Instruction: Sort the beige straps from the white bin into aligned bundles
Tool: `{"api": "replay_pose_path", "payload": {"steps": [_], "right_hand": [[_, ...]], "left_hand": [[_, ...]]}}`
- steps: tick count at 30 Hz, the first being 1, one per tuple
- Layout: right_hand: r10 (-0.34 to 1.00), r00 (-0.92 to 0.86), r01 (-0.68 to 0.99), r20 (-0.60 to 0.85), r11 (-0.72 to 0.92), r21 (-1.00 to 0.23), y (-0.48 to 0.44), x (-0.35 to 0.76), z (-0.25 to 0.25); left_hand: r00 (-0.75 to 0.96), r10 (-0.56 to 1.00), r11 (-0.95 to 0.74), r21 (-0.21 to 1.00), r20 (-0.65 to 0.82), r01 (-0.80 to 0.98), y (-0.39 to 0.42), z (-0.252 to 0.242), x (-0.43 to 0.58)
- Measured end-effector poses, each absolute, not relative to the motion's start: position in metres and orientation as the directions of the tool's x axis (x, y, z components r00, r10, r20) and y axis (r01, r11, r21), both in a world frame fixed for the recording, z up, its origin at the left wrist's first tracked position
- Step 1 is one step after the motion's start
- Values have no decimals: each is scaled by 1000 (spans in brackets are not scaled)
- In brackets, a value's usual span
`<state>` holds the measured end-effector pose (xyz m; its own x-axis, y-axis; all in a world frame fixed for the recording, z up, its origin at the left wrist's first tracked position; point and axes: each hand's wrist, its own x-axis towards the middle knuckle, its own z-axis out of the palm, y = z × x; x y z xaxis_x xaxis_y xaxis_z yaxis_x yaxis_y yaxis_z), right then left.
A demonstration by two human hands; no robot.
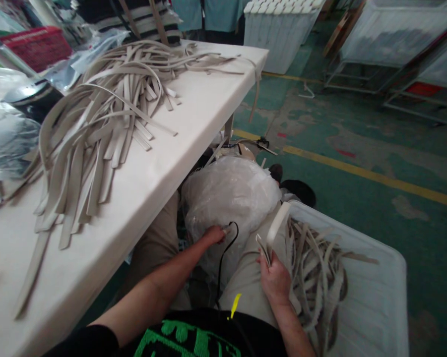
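Observation:
My left hand (215,235) is closed in front of a clear plastic bag (232,191) between my legs. It pinches something small and pale, too small to name, near a thin black cord (223,260) that curves down to my lap. My right hand (275,280) is wrapped round a folded beige strip (279,221) above my right thigh. Right beside that hand, a white plastic bin (375,297) holds a tangle of similar strips (316,270). A large heap of beige strips (96,134) lies on the white table (149,183) to the left.
One strip (256,96) hangs over the table's far corner. At the back left are a red basket (40,47), plastic bags and a dark round object (33,96). Beyond the table stand a white container (277,39) and wheeled carts (390,44). Dark shoes (299,191) show past the bag.

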<state>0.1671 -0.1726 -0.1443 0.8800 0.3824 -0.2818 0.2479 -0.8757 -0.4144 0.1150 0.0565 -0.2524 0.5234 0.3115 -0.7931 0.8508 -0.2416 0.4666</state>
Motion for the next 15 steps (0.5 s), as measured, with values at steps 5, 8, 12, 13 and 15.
{"api": "replay_pose_path", "payload": {"steps": [5,8,12,13,15], "right_hand": [[384,879,243,-283,-871,-426,-174,167,-144],[381,879,235,-286,-869,-436,-173,168,-145],[376,884,239,-279,-875,-421,-172,169,-145],[376,884,240,-277,-875,-420,-172,169,-145],[377,885,237,-274,-870,-432,-171,170,-145]], "left_hand": [[495,384,-248,429,-780,868,40,-262,119],[523,383,-280,444,-761,851,44,-256,112],[581,386,-355,465,-717,811,60,-235,99],[598,388,-370,475,-701,798,64,-227,95],[636,384,-385,509,-670,769,70,-209,89]]}}
